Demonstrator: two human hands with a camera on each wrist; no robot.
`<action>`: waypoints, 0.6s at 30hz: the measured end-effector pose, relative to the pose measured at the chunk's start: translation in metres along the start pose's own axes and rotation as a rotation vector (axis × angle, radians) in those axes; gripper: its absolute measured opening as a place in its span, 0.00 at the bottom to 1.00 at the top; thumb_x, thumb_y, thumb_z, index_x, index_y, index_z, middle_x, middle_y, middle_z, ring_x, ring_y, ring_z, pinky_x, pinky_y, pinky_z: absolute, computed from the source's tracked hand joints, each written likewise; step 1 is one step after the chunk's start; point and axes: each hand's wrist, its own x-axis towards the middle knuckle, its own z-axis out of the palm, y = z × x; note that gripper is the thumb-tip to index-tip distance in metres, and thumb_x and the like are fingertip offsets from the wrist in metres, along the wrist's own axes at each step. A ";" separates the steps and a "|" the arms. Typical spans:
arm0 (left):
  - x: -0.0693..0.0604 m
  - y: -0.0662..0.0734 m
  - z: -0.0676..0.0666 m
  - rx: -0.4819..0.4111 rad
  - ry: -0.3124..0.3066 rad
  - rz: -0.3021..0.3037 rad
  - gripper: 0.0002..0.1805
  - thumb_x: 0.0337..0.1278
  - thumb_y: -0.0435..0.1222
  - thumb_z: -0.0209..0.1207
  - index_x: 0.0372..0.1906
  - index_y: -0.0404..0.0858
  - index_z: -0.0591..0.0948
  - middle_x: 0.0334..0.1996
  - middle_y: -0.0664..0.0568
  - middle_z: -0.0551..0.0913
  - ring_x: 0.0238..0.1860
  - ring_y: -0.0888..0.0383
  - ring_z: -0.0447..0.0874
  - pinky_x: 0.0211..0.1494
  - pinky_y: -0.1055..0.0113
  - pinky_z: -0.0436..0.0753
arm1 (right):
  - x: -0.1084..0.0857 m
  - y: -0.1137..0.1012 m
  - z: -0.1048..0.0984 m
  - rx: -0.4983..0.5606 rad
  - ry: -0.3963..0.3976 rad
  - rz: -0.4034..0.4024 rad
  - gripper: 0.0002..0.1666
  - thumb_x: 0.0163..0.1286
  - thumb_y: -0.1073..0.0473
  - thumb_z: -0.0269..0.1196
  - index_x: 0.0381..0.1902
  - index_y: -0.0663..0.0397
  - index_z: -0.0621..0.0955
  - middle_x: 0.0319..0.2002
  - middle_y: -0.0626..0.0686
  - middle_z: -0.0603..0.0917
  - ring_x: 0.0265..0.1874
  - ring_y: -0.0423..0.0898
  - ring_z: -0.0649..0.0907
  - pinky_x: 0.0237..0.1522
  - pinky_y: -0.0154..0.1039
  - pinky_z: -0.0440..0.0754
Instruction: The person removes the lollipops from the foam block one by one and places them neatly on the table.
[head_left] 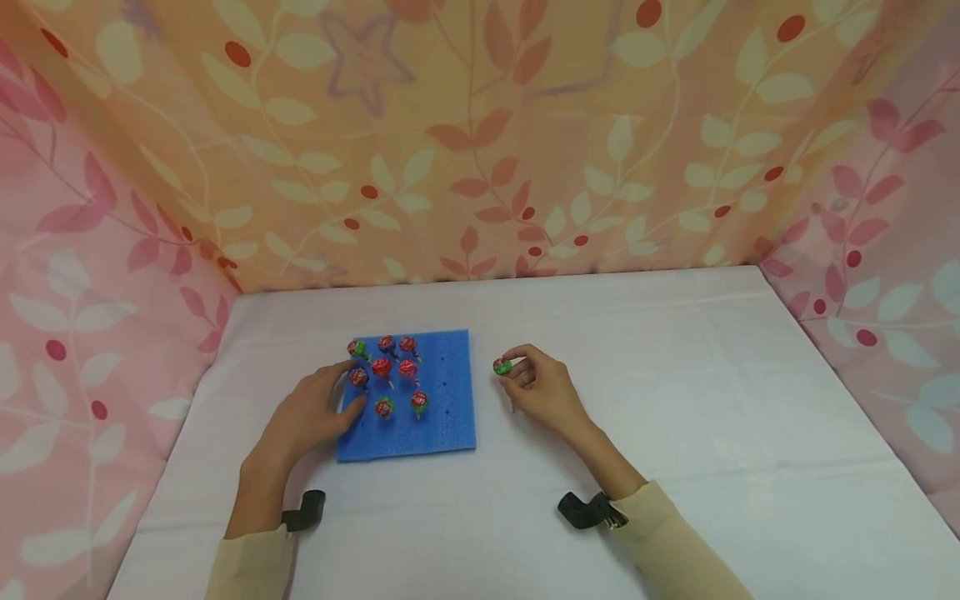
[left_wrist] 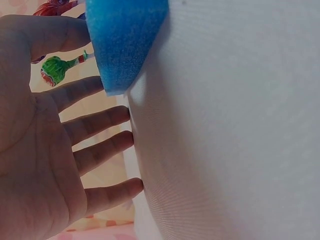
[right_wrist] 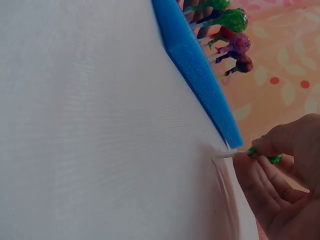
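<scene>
A blue foam board (head_left: 450,437) lies on the white-covered table, with several wrapped lollipops (head_left: 382,367) standing upright in it, mostly on its left and middle parts. My left hand (head_left: 303,414) is at the board's left edge, its fingers spread and nearly straight; in the left wrist view the thumb and forefinger touch the foam (left_wrist: 127,45). To the right of the board, my right hand (head_left: 550,395) pinches a green-and-red lollipop (head_left: 502,367) between thumb and fingers at its wrapped end. Its white stick (right_wrist: 231,155) points down toward the table in the right wrist view.
Small dark holes (head_left: 444,384) show in the right part of the board. White cloth (head_left: 712,400) covers the table. An orange leaf-patterned curtain (head_left: 480,150) hangs behind, with pink cloth (head_left: 82,275) on both sides. A black wrist mount (head_left: 307,510) sits at each wrist.
</scene>
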 end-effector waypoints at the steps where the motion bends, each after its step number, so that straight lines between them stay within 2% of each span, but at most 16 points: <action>1: 0.000 0.000 0.000 0.000 0.000 0.000 0.40 0.71 0.51 0.60 0.80 0.37 0.66 0.75 0.32 0.72 0.77 0.29 0.67 0.75 0.27 0.70 | 0.000 0.001 0.000 -0.003 -0.003 0.002 0.19 0.67 0.65 0.72 0.55 0.57 0.83 0.34 0.55 0.91 0.30 0.41 0.88 0.34 0.29 0.84; 10: 0.000 -0.002 0.001 0.003 0.009 -0.001 0.39 0.71 0.51 0.61 0.80 0.37 0.66 0.75 0.32 0.73 0.76 0.29 0.68 0.75 0.28 0.70 | 0.003 0.003 0.004 -0.046 -0.016 0.085 0.19 0.64 0.65 0.72 0.53 0.57 0.84 0.33 0.53 0.91 0.27 0.37 0.86 0.32 0.29 0.81; 18: 0.000 -0.001 0.001 0.003 0.007 -0.009 0.40 0.71 0.51 0.61 0.80 0.38 0.66 0.75 0.32 0.73 0.76 0.29 0.68 0.75 0.27 0.70 | 0.004 0.000 0.006 -0.092 -0.005 0.115 0.19 0.64 0.63 0.73 0.53 0.57 0.85 0.32 0.52 0.90 0.26 0.37 0.83 0.32 0.32 0.79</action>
